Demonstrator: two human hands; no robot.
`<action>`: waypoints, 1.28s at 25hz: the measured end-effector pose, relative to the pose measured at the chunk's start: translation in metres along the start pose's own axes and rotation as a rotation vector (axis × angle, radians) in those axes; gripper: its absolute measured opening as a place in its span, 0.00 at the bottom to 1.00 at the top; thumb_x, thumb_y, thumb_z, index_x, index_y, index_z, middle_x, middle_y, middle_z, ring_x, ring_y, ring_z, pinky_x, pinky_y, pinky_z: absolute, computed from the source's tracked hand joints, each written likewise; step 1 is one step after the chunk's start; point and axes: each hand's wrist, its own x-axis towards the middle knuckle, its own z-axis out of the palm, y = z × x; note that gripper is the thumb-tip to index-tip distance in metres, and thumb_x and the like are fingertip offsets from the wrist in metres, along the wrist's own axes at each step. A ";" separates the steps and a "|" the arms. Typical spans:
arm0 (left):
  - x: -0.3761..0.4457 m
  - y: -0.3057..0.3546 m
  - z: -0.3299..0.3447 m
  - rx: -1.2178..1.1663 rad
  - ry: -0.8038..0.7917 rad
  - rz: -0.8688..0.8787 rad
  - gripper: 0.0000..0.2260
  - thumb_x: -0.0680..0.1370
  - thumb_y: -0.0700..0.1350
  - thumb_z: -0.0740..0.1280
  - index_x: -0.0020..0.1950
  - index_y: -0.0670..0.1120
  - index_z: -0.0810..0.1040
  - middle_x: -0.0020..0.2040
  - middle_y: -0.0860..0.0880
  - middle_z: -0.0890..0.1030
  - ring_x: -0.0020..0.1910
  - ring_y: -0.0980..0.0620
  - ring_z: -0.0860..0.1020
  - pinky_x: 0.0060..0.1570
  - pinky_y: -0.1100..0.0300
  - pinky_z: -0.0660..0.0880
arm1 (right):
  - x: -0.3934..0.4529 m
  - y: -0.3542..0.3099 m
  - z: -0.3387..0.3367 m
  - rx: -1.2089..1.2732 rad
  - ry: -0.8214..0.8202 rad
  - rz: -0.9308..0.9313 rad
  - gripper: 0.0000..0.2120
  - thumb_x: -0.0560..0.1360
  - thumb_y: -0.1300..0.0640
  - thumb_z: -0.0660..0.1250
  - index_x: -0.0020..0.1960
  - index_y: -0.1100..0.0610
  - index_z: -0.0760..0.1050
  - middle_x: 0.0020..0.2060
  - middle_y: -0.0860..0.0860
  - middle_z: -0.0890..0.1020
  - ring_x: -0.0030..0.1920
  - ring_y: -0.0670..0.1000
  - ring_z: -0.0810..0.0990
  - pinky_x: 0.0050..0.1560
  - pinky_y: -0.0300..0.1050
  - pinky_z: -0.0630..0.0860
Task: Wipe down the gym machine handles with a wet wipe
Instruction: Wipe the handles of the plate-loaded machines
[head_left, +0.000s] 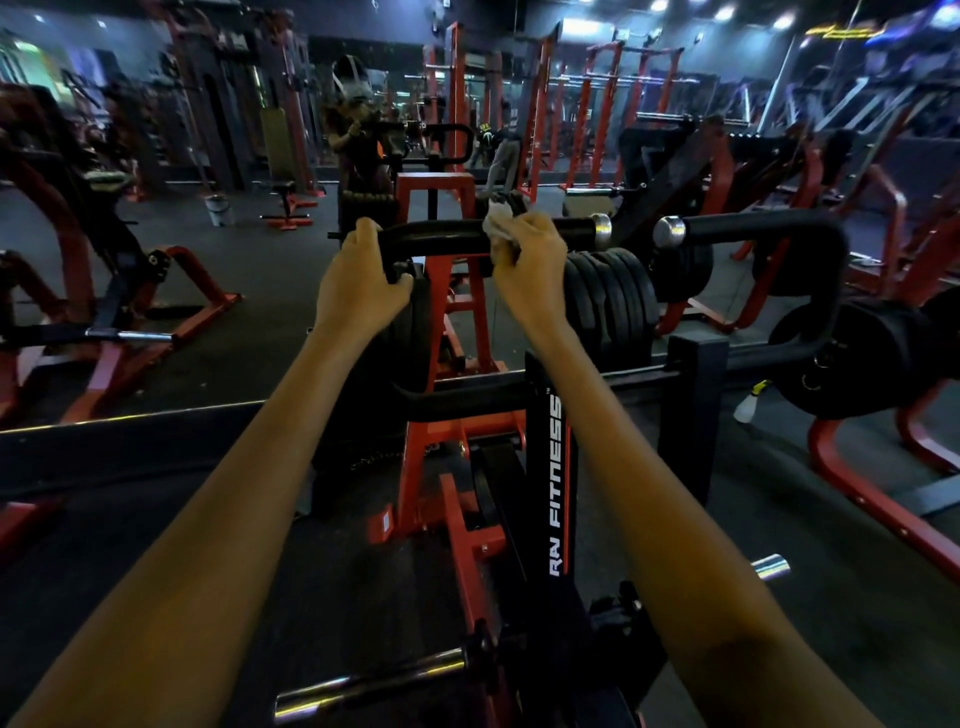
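While both hands are on the same bar, the entries below fix how it lies.

Item: black padded tubular handle (441, 235) with a chrome end cap (601, 227), mounted on the red steel machine frame (457, 291).
Location: straight ahead of the person at arm's reach, above the black weight plates (608, 301).
Long axis: runs left to right across the view, roughly level, the capped end pointing right.
Left hand (363, 280): fingers curled over the top of the bar at its left bend, thumb underneath; it grips the bar and appears to steady it.
Right hand (527, 265): fingers closed round the bar with the crumpled white wet wipe (497, 226) trapped between palm and padding; part of the wipe shows above the knuckles.
Nearer hand: the right, which sits just beside the uncovered stretch ending at the cap.
Bearing of remaining surface: a short bare length to the right of the right hand, a longer one between the two hands.
Judged next move: a slide along the axis, outward to the cap or back toward the left hand.
Second handle: matching black padded bar (753, 228) with its own chrome cap, further right, apart from both hands, not yet touched.
Also present: white spray bottle (748, 405) on the floor at right.
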 end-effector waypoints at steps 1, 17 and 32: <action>0.000 0.000 -0.001 -0.010 -0.012 0.002 0.19 0.75 0.42 0.68 0.63 0.42 0.66 0.59 0.42 0.73 0.54 0.46 0.75 0.45 0.58 0.70 | 0.002 0.006 -0.007 -0.009 0.015 0.040 0.08 0.76 0.68 0.62 0.50 0.65 0.79 0.41 0.55 0.73 0.37 0.38 0.67 0.44 0.23 0.68; -0.003 -0.001 -0.006 -0.019 -0.054 0.024 0.19 0.74 0.40 0.69 0.62 0.42 0.66 0.58 0.44 0.72 0.50 0.51 0.72 0.45 0.59 0.68 | -0.003 -0.003 0.004 -0.135 -0.071 0.046 0.09 0.77 0.66 0.61 0.53 0.63 0.78 0.46 0.51 0.70 0.43 0.44 0.69 0.44 0.25 0.68; -0.045 -0.014 0.033 0.145 0.138 0.023 0.33 0.75 0.37 0.65 0.76 0.41 0.53 0.74 0.38 0.58 0.72 0.41 0.60 0.70 0.47 0.62 | 0.013 0.013 -0.014 -0.261 -0.018 0.127 0.11 0.78 0.65 0.59 0.55 0.62 0.78 0.46 0.53 0.73 0.43 0.46 0.70 0.41 0.31 0.69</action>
